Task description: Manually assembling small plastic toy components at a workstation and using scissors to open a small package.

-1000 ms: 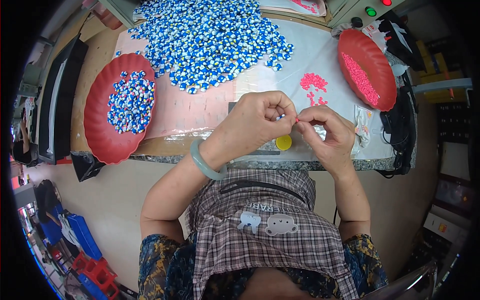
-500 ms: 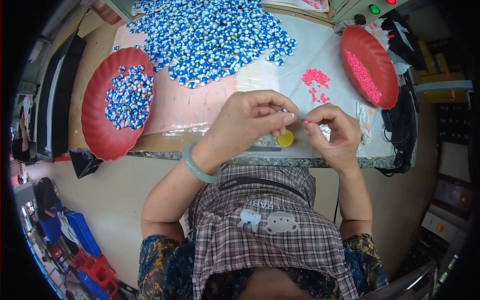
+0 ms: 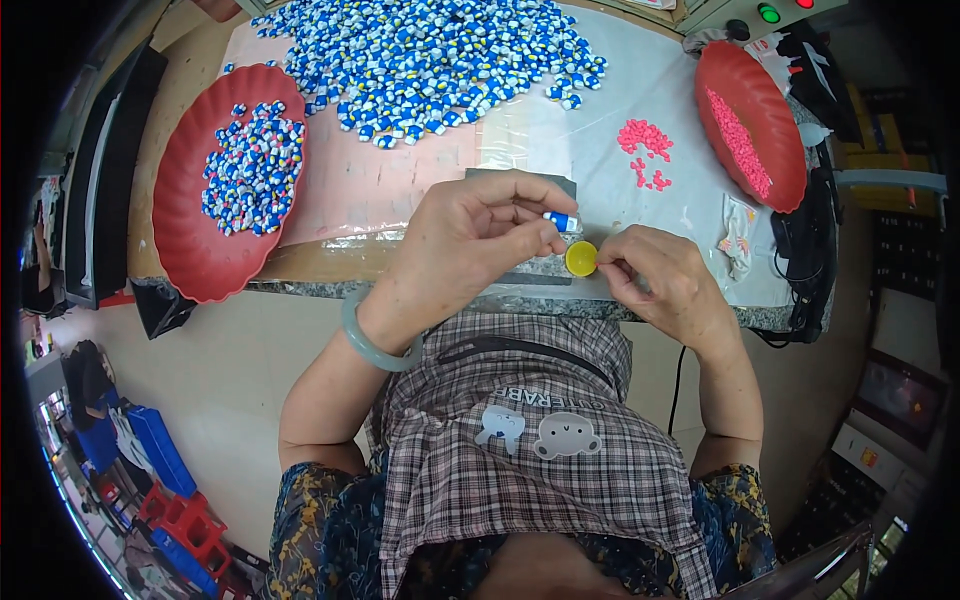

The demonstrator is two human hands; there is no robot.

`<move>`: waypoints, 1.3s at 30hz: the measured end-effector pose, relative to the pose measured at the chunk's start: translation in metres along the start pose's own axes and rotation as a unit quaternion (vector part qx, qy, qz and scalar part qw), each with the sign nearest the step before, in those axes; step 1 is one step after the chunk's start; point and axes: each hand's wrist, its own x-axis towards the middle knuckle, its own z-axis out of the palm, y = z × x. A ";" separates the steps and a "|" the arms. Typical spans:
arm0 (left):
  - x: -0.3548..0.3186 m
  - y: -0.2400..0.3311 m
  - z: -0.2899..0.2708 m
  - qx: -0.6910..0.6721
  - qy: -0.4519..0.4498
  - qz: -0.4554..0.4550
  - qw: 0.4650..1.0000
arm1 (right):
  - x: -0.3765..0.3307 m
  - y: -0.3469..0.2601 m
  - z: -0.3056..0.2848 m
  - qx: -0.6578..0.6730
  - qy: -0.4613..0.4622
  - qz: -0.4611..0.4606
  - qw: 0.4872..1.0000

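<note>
My left hand, a pale green bangle on its wrist, pinches a small blue and white piece between thumb and fingers above the near edge of the table. Just right of it, my right hand has its thumb and forefinger pressed together at the right rim of a small round yellow dish. The tiny pink piece that showed at these fingertips half a second ago is mostly hidden now. Several loose pink pieces lie on the white sheet beyond my right hand.
A large heap of blue and white pieces covers the back of the table. To the left stands a red scalloped bowl holding more of them. Another red bowl at the right holds pink pieces. A crumpled wrapper lies near the right edge.
My right hand has come down and left, bringing its pinched fingertips to the yellow dish. My left hand has shifted slightly left, and its blue and white piece shows more fully.
</note>
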 end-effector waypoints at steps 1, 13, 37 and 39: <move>0.000 0.000 0.000 0.010 -0.004 -0.007 1.000 | 0.000 -0.001 0.000 -0.015 -0.004 -0.007 1.000; -0.003 0.001 0.007 0.030 0.004 -0.034 0.999 | 0.002 -0.013 -0.003 -0.100 -0.026 -0.035 0.994; -0.001 -0.015 0.017 0.005 0.011 0.044 0.999 | -0.003 -0.012 0.008 0.187 0.180 0.100 0.961; -0.001 -0.015 0.017 -0.047 0.005 0.026 0.999 | -0.003 -0.014 0.007 0.243 0.183 0.127 0.944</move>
